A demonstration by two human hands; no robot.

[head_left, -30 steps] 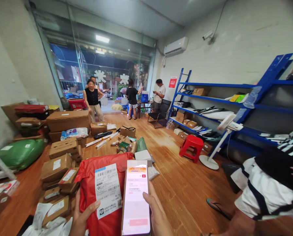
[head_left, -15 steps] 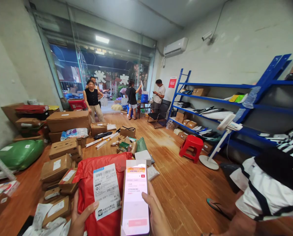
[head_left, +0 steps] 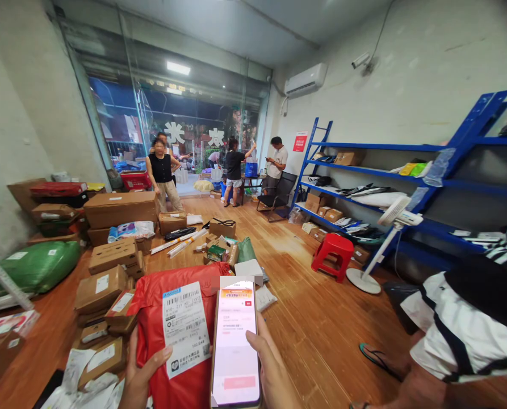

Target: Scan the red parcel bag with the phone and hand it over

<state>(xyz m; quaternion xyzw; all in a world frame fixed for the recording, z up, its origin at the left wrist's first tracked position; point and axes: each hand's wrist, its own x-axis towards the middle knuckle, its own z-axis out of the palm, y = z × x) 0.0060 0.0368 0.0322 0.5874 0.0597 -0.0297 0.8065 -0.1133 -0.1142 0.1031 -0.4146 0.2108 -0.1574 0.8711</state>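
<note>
A red plastic parcel bag (head_left: 151,307) is held up in front of me at the lower middle of the view. My left hand (head_left: 140,369) grips its lower left side, with the thumb lying over the edge of the white shipping label (head_left: 187,329). Right beside the bag, my right hand (head_left: 270,363) is closed around a smartphone (head_left: 236,358), thumb at the right edge of its lit screen. The phone overlaps the bag's right side. Most fingers of both hands are hidden behind what they hold.
Stacked cardboard boxes (head_left: 97,289) and a green sack (head_left: 32,267) lie left. More parcels (head_left: 219,250) cover the floor ahead. To the right are a red stool (head_left: 333,253), a white fan (head_left: 389,238), blue shelves (head_left: 372,146) and a person in white shorts (head_left: 461,324). Several people stand farther back.
The whole view has shifted slightly. The person in black at the back has turned and moved a raised arm right. Both hands keep their hold on the bag and phone.
</note>
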